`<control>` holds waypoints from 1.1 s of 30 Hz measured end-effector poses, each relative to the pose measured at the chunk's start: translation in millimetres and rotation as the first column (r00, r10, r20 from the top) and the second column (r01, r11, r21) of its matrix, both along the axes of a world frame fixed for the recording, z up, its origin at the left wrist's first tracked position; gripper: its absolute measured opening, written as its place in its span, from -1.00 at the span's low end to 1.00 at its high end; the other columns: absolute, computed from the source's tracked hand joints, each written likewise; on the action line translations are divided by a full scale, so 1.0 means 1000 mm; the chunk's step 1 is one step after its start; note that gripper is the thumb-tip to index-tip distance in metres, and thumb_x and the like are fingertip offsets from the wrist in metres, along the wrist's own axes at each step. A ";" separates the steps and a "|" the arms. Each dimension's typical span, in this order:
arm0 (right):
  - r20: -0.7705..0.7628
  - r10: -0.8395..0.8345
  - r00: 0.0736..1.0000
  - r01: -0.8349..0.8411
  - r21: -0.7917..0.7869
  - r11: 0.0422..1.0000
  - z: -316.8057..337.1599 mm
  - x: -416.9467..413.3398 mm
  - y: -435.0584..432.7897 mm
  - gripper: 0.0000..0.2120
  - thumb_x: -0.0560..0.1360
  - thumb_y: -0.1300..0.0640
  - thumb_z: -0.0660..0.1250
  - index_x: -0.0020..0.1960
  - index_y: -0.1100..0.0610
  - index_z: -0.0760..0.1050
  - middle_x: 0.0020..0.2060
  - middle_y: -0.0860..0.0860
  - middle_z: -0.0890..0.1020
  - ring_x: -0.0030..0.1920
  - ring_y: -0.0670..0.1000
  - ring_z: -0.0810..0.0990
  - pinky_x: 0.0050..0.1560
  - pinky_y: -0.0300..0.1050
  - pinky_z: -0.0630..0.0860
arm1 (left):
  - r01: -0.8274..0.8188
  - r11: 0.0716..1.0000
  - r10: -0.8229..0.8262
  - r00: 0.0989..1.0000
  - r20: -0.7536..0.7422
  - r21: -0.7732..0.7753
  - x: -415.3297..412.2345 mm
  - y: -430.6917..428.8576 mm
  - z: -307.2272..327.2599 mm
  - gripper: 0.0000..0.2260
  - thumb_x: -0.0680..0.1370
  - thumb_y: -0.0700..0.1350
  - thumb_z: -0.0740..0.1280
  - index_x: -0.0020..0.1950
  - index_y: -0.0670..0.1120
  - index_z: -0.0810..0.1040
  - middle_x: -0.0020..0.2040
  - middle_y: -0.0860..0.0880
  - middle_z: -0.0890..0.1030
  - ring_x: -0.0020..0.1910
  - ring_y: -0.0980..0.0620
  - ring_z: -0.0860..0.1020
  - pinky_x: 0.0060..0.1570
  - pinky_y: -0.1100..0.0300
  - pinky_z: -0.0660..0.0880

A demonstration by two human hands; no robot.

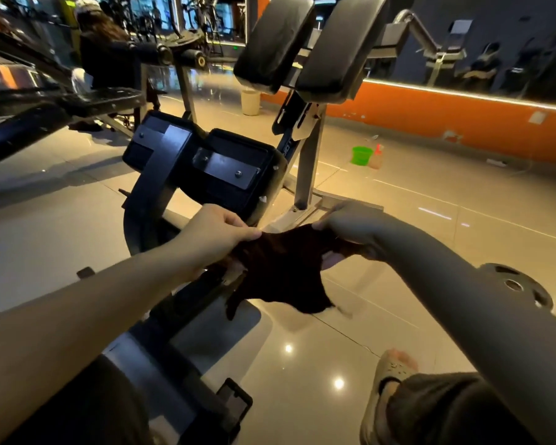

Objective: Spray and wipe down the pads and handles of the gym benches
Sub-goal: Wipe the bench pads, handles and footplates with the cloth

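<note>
In the middle of the frame a dark brown, fuzzy-textured wiping cloth (283, 268) is stretched between both hands, its ragged lower edge hanging free above the glossy beige tiled floor (302, 364). The bare left hand (219, 232) pinches the cloth's left edge between thumb and curled fingers; the right hand (350, 229), covered to the knuckles by a smooth grey sleeve, grips the right edge the same way. Just behind the hands sits a pair of black bench pads seen from the back (238, 168), each crossed by a flat bolted steel plate. Above them, at upper centre, two long rounded black vinyl pads (344, 43) tilt on a grey metal post (308, 155) — small pale marks on the dark adjuster beside it are too blurred to read. Further back on the floor, right of centre, a bright green plastic bucket (361, 155) stands touching a pale spray bottle with a red top (377, 157), near the orange wall (430, 114). A white cylindrical bin (250, 102) stands behind the machine.
</note>
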State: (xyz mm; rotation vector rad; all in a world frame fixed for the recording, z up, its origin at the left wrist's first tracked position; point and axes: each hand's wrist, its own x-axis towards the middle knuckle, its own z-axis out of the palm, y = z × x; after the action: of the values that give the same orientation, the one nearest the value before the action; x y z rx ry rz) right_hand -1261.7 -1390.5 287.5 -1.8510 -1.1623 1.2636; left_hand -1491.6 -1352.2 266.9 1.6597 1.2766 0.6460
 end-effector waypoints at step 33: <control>-0.329 0.382 0.864 -0.308 0.255 0.917 -0.004 0.080 0.092 -0.61 0.39 0.19 0.54 0.14 0.32 0.57 0.09 0.13 0.63 0.09 0.07 0.68 -0.22 -0.25 0.62 | -0.089 0.994 0.077 0.984 0.163 0.065 0.065 0.068 0.041 -0.88 0.64 -0.10 0.35 0.11 -0.12 0.60 -0.06 -0.13 0.68 -0.23 0.01 0.71 -0.35 0.15 0.66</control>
State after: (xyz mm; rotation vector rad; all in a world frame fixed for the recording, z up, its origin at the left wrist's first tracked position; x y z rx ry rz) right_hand -1182.1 -1298.5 283.9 -1.2192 -1.3828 1.5539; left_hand -1426.6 -1284.7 307.5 1.5838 1.2235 0.8680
